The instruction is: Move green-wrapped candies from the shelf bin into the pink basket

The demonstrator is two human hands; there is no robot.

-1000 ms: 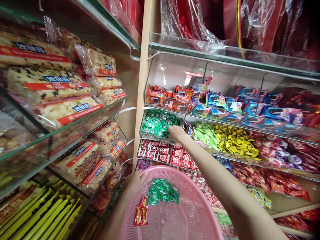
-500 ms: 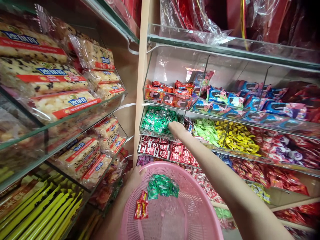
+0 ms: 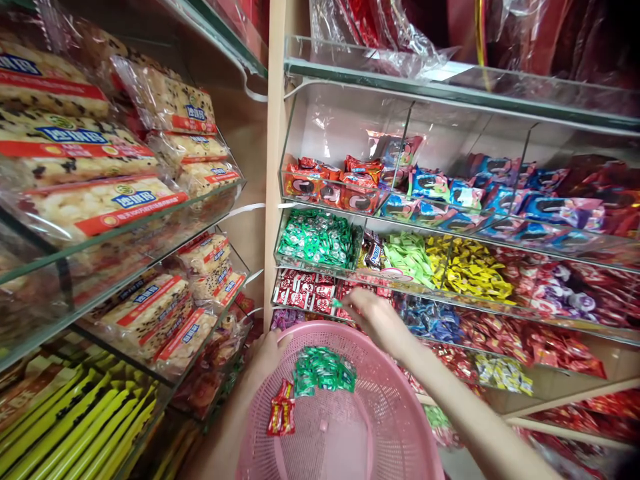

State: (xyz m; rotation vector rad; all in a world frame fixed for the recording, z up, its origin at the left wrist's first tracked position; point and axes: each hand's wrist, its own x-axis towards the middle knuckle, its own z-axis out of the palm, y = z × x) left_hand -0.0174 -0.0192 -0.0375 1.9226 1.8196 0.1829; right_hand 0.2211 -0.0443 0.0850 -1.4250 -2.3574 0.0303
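Note:
My left hand is closed on the rim of a pink plastic basket, at its upper left. Inside the basket lie a heap of green-wrapped candies and a few red-and-yellow wrapped candies. Just above the far rim, my right hand pinches a green-wrapped candy; only its tip shows past the fingers. Behind and above that hand is a clear shelf bin full of the same green candies.
Clear bins to the right hold light green candies, yellow candies and blue-wrapped snacks. Packaged puffed-rice bars fill glass shelves close on the left. A wooden upright divides the two shelf units.
My right hand has drawn back and down from the green candy bin toward the basket, with a green candy in its fingers. The left hand keeps its hold on the rim.

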